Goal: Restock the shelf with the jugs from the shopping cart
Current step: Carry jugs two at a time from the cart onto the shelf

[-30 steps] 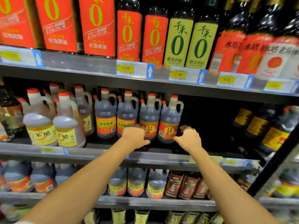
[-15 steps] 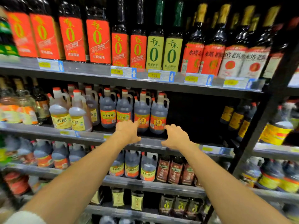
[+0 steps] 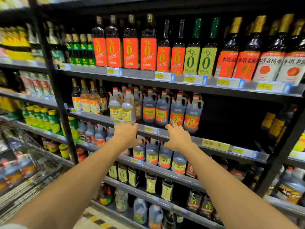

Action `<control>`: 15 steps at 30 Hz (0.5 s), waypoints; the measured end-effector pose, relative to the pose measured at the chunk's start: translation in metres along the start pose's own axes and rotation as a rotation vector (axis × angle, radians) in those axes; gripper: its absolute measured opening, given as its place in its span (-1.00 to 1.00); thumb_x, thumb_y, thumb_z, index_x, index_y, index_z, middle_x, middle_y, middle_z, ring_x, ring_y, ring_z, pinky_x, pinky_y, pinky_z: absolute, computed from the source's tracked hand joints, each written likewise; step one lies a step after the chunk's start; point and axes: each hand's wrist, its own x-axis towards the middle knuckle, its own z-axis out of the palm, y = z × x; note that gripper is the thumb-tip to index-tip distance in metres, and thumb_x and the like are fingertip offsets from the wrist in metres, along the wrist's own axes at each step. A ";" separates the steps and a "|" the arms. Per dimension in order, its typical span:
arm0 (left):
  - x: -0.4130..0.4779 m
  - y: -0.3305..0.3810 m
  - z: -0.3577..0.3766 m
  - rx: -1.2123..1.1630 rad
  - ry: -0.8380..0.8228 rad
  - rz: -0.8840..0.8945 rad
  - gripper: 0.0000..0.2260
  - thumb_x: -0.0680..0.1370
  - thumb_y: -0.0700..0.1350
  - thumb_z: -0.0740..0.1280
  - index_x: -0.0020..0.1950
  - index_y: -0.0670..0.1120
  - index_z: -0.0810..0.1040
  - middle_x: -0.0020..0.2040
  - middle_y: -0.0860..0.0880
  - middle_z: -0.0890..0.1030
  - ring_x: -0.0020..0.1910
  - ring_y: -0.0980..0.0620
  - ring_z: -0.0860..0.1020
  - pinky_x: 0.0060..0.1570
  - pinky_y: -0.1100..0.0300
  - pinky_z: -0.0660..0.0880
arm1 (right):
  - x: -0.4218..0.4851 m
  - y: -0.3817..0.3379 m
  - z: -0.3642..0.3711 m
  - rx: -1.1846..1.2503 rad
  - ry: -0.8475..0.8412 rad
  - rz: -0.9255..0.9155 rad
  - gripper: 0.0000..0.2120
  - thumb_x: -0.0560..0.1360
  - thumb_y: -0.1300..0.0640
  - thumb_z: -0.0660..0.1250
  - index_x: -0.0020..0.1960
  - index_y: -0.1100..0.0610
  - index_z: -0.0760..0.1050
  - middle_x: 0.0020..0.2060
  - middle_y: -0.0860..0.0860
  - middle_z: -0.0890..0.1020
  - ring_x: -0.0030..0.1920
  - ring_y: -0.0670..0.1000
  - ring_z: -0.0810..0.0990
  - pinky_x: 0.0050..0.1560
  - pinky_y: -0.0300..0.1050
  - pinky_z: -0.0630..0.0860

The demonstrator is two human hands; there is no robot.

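Both hands have backed off the dark jugs [image 3: 177,111] they were on a second ago, so those look parked on the shelf [image 3: 214,144]. The view has swung left and the shopping cart [image 3: 38,156] now shows (blurry cart jugs [image 3: 16,169] inside, so more to go). The left hand [image 3: 126,133] and right hand [image 3: 179,138] are empty, fingers loosely spread, arms straight out near the shelf edge.

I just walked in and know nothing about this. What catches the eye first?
The left hand and right hand reach in from below, open and holding nothing, at the edge of the middle shelf. Just behind them stands a row of dark jugs with red caps, a dark gap to its right. Higher up, orange-labelled bottles stand in a line; a wire cart sits lower left.
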 end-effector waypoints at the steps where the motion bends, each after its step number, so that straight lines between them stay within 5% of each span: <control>1: -0.009 -0.013 0.004 -0.007 -0.008 -0.019 -0.24 0.46 0.38 0.25 0.51 -0.01 0.19 0.37 -0.11 0.41 0.32 -0.20 0.40 0.12 -0.09 0.47 | 0.000 -0.016 0.001 -0.005 0.001 -0.025 -0.26 0.46 -0.03 0.44 0.51 0.10 0.16 0.40 0.13 0.31 0.39 0.21 0.31 0.28 0.17 0.43; 15: -0.250 -0.280 0.071 -0.020 -0.132 -0.484 -0.40 0.47 0.31 0.29 0.36 -0.03 0.36 0.23 -0.14 0.48 0.19 -0.21 0.48 0.10 -0.08 0.50 | -0.046 -0.343 0.046 0.057 -0.094 -0.532 -0.32 0.48 -0.04 0.41 0.48 0.14 0.21 0.35 0.16 0.34 0.36 0.24 0.33 0.22 0.16 0.45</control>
